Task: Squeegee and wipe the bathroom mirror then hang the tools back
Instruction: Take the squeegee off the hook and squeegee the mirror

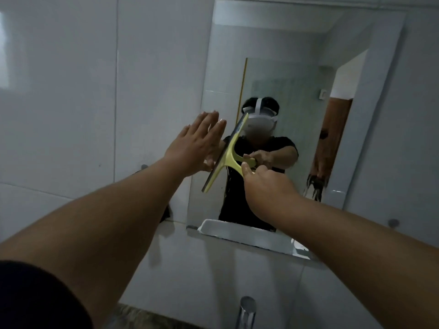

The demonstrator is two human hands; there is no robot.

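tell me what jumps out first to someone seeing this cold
The yellow squeegee at centre, its blade tilted against the mirror, with the right hand curled round its handle. Just left of it, the left hand lies flat with straight fingers at the mirror's left edge. A chrome tap pokes up at the bottom.

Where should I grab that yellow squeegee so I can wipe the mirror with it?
Probably by the short handle stem of the yellow squeegee, from the side away from the mirror. The right hand holds it there, leaving the long blade free against the glass.
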